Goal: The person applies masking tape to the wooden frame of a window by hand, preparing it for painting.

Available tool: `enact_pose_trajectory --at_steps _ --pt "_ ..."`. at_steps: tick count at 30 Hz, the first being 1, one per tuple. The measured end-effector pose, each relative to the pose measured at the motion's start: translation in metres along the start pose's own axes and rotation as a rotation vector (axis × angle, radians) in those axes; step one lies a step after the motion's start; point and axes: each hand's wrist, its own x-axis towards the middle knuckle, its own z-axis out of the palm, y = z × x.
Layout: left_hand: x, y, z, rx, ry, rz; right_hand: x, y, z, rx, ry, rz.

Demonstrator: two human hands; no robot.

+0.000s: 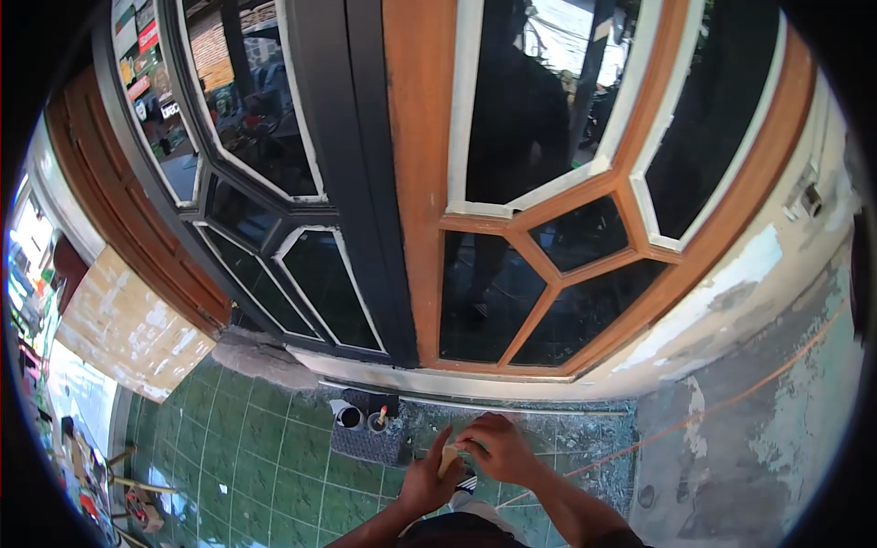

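While the left hand (425, 479) and right hand (498, 447) both pinch the small tan piece (448, 458) above the green tiles (274, 457), beside the tins (348, 417), a firm fingertip grip would likely serve best.

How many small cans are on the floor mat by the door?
2. Both stand side by side on the dark mat: the left can and the right can with a stick in it. More may be hidden behind them.
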Motion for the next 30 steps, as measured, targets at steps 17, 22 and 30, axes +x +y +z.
enact_pose_trajectory --at_steps 17,22,30 --pt "0.007 -0.001 -0.077 -0.02 0.062 0.251 -0.012 -0.042 0.062 0.276 0.694 0.306" --pt "-0.012 -0.042 -0.091 -0.055 0.054 0.176 -0.083 0.082 0.204 0.349 -0.524 0.37" --pt "-0.025 -0.062 -0.074 -0.227 0.022 -0.071 -0.136 0.102 0.276 0.571 -1.114 0.717"
